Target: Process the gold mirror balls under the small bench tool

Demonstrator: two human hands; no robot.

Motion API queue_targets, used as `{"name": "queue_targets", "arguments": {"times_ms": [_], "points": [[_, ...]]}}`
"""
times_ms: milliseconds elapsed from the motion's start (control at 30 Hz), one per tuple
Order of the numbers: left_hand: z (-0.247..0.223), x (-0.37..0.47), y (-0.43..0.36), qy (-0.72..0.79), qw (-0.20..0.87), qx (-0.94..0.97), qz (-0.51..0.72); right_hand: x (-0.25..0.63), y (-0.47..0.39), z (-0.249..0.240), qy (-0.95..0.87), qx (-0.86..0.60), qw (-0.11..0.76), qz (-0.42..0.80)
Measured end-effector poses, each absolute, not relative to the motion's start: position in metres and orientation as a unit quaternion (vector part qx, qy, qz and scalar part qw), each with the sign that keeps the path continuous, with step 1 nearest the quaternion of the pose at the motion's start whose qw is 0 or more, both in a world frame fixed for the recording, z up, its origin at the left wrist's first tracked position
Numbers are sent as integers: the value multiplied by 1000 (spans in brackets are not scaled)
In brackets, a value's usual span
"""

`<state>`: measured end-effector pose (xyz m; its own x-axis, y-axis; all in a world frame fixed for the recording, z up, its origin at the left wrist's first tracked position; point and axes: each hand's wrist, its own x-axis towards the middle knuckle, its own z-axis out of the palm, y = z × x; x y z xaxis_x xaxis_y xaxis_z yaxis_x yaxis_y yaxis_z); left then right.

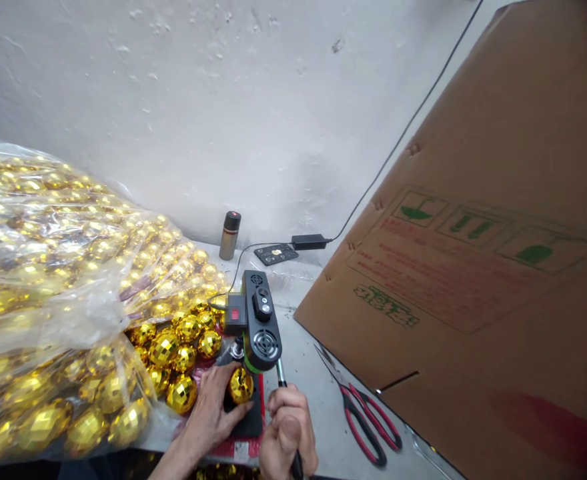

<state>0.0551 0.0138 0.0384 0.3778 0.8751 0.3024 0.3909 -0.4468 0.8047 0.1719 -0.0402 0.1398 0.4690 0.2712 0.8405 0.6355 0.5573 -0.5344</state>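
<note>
My left hand point(212, 405) holds a shiny gold faceted ball point(241, 387) between thumb and fingers. The ball sits on the black base point(247, 423) of a small bench machine, under its black head point(262, 321) with round vents. My right hand point(289, 427) is wrapped round the black-gripped lever point(297, 463), whose metal rod rises to the machine's side. Several loose gold balls point(183, 357) lie left of the machine, spilling from a clear plastic bag point(98, 320) full of them.
A big cardboard box point(453, 267) leans in on the right, with red-handled scissors point(366, 420) beside it. Behind the machine are a dark-capped bottle point(229, 237), a flat black pad point(276, 253) and a power adapter point(309, 241) on a cable. A bare wall point(198, 120) closes the back.
</note>
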Motion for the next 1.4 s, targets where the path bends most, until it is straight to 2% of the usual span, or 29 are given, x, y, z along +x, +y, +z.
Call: {"name": "queue_targets", "arguments": {"times_ms": [333,667,800,933,1033,1167,1300,1400], "points": [[30,58,16,414,314,766,378,173,-43,129,-486,-470,729,-104],[41,57,17,425,316,770,357,182,-41,102,-566,-450,677,-134],[46,59,19,429,327,764,353,185,-48,137,-583,-448,667,-123],[42,55,11,433,320,757,371,182,-53,201,-538,-527,658,-26],[30,39,-6,406,278,790,366,181,-52,228,-544,-515,662,-25],[25,5,-23,379,155,839,358,179,-51,217,-538,-501,677,-25],[44,-19,-12,506,28,791,344,176,-54,200,-535,-496,684,-22],[62,-22,-2,559,2,782,276,176,-54,199,-535,-500,680,-17]]}}
